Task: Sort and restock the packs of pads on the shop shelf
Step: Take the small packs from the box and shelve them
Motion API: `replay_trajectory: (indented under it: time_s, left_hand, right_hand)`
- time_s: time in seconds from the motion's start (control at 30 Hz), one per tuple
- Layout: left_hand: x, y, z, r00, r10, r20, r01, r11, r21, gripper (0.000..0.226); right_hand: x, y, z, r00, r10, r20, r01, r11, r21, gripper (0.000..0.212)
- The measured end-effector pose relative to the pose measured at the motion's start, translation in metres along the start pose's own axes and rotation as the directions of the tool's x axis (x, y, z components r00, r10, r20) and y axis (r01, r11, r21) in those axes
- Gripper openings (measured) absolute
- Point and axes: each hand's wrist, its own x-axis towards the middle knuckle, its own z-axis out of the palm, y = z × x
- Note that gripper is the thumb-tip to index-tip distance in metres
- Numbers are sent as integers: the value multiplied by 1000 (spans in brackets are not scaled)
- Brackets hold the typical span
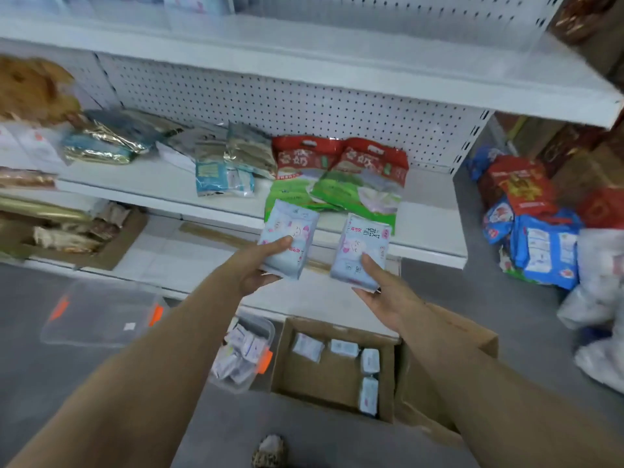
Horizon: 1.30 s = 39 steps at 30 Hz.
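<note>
My left hand (261,265) grips a pale blue pack of pads (292,231) with pink print, held up in front of the white shelf (425,228). In my right hand (381,287) is a second, matching pack of pads (363,248), thumb on its face. Both packs hover just before the shelf's front edge, side by side and apart. Below on the floor, a cardboard box (304,373) holds several more pale packs, and a clear plastic tub (244,352) to its left holds several small packs.
Two red-and-green bags (341,173) lie on the shelf right behind the held packs. Foil and blue bags (223,157) lie further left. A clear lid (101,312) rests on the floor at left. Piled red and blue bags (533,224) stand at right.
</note>
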Motion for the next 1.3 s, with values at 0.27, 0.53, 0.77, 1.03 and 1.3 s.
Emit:
replay_trajectory:
  time_s: [0.27,0.53,0.77,1.03,1.3]
  left_hand:
    - [-89,121,-13,961,275,-1,-274,958,81,67]
    - [-142,213,-62,898,440,-36,-425,883,200,83]
    - [-133,292,-134,879,478,-7,-456,844,283,89]
    - [-97,395,-230,884,427,191,-455,690,563,119]
    - [-66,469,-288,897,332,291,-429,503,750,125]
  right_hand:
    - [-58,-103,94,955,-211,210,228,972,-60,29]
    - [-87,-160,195,899,-291,328,308,951,1,46]
    - [-74,-177,290,841,-385,381,421,907,-14,59]
    - [-38,-185,406,806,-499,320,534,845,-26,68]
    - [-13,-181,470,775,-564,285,606,792,-82,67]
